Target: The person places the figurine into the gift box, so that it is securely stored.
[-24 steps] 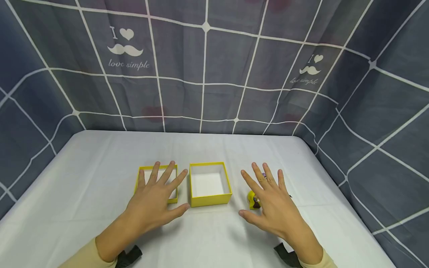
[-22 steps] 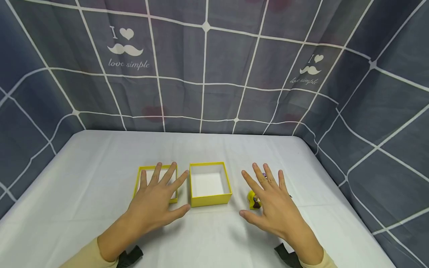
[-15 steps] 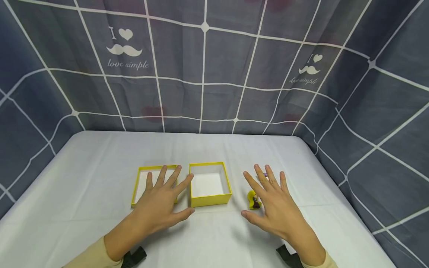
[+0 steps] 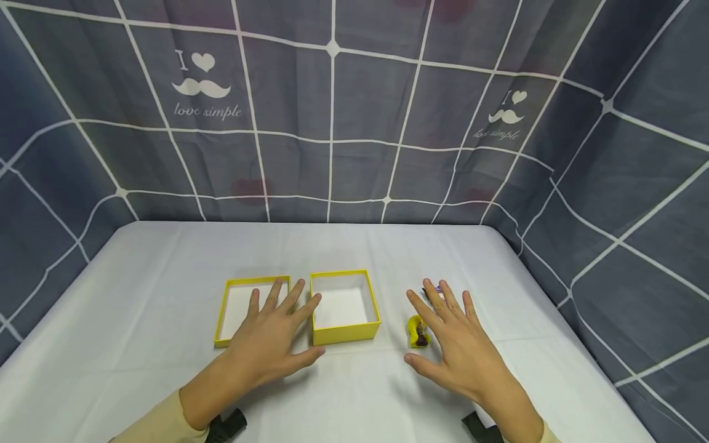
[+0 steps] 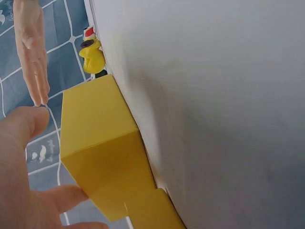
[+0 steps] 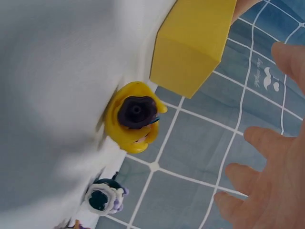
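Observation:
My left hand is held with fingers spread, overlapping the shallow yellow lid in the head view. Beside the lid stands a deeper yellow box, white inside, its open side up. On the right, my right hand also has its fingers spread and holds nothing. By its thumb is a small yellow figurine with a dark brown part. The right wrist view shows this yellow figurine lying near the box. A smaller white and dark green figurine lies past it, partly hidden by my fingers in the head view.
A third small figurine just enters the bottom of the right wrist view. White cloth covers the table. A grey-blue curtain with white lines hangs at the back and sides. Black straps sit at both wrists.
My left hand has drifted right and slightly toward me, baring more of the lid. My right hand has shifted a little the same way, showing more of the figurines. The head view tilts slightly.

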The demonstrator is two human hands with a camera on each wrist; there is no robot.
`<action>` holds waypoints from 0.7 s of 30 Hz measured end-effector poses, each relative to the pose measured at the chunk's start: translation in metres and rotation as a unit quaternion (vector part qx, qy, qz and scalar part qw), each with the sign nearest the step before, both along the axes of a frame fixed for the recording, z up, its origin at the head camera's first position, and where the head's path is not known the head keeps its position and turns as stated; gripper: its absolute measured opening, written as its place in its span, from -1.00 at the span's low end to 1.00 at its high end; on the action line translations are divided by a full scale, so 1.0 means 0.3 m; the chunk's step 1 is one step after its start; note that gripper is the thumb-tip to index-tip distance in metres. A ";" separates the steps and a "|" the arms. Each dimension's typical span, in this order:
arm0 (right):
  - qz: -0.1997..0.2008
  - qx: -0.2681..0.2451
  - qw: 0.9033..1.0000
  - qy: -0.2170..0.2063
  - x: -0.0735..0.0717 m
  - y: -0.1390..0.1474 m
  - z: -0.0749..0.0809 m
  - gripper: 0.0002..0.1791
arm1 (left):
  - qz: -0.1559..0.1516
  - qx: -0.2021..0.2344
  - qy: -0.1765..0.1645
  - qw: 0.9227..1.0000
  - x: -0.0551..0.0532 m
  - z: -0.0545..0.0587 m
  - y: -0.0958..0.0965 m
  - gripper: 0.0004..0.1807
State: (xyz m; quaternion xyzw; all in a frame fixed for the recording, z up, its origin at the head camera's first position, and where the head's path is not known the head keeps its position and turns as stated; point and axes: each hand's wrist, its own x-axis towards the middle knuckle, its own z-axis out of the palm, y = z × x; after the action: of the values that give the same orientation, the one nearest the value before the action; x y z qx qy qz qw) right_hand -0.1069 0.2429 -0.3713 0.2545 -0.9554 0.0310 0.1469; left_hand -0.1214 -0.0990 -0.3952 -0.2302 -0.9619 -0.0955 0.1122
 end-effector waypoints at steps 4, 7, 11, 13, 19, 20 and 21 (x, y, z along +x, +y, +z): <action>0.004 -0.001 1.000 -0.002 -0.003 0.009 -0.011 0.06 | -0.004 -0.003 0.007 1.000 -0.003 -0.004 0.001 -0.09; 0.009 -0.003 1.000 -0.002 -0.005 0.013 -0.020 0.05 | -0.008 -0.005 0.015 1.000 -0.005 -0.006 0.003 -0.10; 0.023 -0.004 1.000 0.002 -0.010 0.019 -0.030 0.09 | -0.014 0.002 0.021 1.000 -0.008 -0.008 0.005 -0.11; 0.030 -0.003 1.000 0.005 -0.014 0.021 -0.033 0.11 | -0.018 0.004 0.023 1.000 -0.009 -0.008 0.005 -0.11; 0.041 -0.010 0.999 0.008 -0.024 0.024 -0.038 0.12 | -0.026 0.009 0.026 0.999 -0.015 -0.011 0.003 -0.11; 0.042 -0.014 0.999 0.007 -0.024 0.025 -0.039 0.12 | -0.028 0.010 0.025 0.999 -0.016 -0.011 0.003 -0.11; 0.044 -0.016 0.999 0.006 -0.025 0.026 -0.041 0.12 | -0.029 0.011 0.025 0.999 -0.017 -0.011 0.002 -0.11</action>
State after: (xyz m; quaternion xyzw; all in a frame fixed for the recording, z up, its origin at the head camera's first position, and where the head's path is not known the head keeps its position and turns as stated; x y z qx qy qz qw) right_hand -0.1144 0.2508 -0.3835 0.2936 -0.9417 0.0514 0.1558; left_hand -0.1264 -0.0984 -0.3984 -0.2594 -0.9506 -0.1037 0.1354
